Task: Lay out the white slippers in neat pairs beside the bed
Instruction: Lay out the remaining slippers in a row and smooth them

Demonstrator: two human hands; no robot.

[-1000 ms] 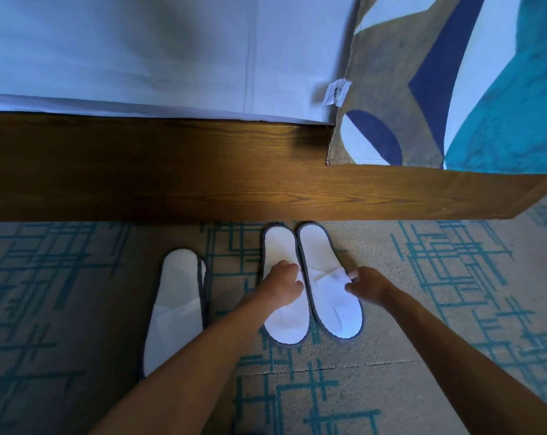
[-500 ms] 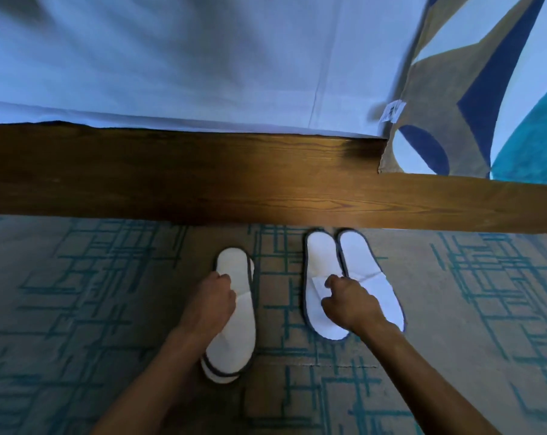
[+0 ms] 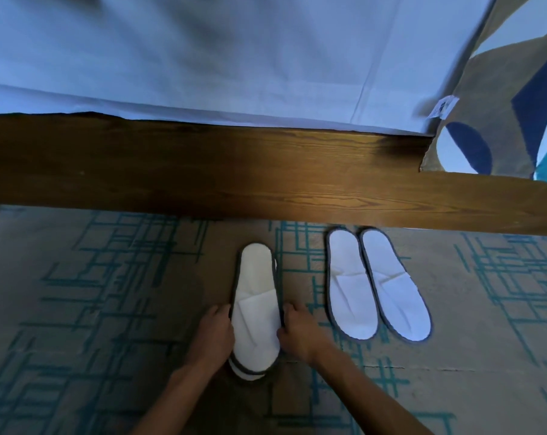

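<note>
Both hands grasp a stacked pair of white slippers [image 3: 256, 312] lying on the carpet: the left hand [image 3: 214, 335] clasps its left edge and the right hand [image 3: 300, 332] its right edge, fingers curled against the grey trim. A second sole peeks out under the top slipper at the near end. Just to the right, apart from the stack, another pair of white slippers [image 3: 377, 284] lies side by side, edges touching, close to the wooden bed frame [image 3: 266, 180]. A white sheet [image 3: 203, 64] hangs over the frame, with a patterned blue and tan cover [image 3: 498, 120] at the right. The carpet [image 3: 93, 309] is beige with teal grid lines.
</note>
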